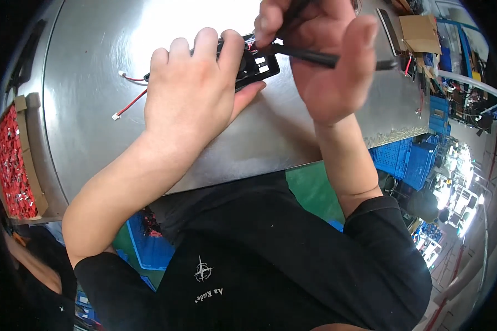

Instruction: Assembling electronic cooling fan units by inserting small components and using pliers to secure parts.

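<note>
My left hand (190, 91) presses down over a long black plastic housing (274, 70), holding it on the metal table, with the thumb along its near side. Much of the housing is covered by my fingers; its right end shows open compartments. Two red-and-black leads with white connectors (116, 116) stick out to the left. My right hand (337, 71) is raised at the housing's right end, its fingers bent around a slim black hand tool (306, 54) whose tip meets the housing near some thin wires. The tool's exact kind is not clear.
The metal table (232, 157) stretches around the housing. At the left edge stands a cardboard box (30, 157) of red parts. Another cardboard box (419, 33) sits at the far right, and blue crates (392, 157) stand beyond the table's right edge. Another person's arm (36, 265) shows at lower left.
</note>
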Available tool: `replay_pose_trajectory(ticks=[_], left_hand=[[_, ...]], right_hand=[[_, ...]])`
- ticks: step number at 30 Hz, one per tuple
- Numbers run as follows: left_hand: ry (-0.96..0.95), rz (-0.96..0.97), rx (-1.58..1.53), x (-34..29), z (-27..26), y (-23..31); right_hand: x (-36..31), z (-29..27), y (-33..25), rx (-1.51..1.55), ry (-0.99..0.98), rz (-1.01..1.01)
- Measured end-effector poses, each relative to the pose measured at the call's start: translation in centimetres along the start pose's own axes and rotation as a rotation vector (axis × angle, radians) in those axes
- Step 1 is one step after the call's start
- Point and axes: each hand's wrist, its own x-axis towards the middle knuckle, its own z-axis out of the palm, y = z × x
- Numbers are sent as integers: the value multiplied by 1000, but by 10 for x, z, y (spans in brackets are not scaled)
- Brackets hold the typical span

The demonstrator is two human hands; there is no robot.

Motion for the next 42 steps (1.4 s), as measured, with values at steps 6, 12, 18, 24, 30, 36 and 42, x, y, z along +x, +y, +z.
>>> replay_pose_trajectory(ticks=[6, 12, 18, 24, 30, 36, 42], left_hand=[[-2, 7, -2, 3, -3, 4], [-2, 12, -7, 2, -1, 2], [-4, -7, 13, -1, 1, 1], [41, 37, 28, 2, 4, 2], [16, -17, 33, 0, 3, 8], [-14, -12, 44, 1, 2, 6], [16, 1, -11, 1, -2, 3]], right_hand=[[30, -20, 44, 102, -219, -407], [54, -27, 71, 414, -541, -793], [16, -2, 35, 244, -234, -404], [39, -21, 43, 33, -338, -609], [28, 2, 11, -24, -107, -144], [36, -3, 14, -131, -213, -253], [60, -40, 18, 693, -500, -473]])
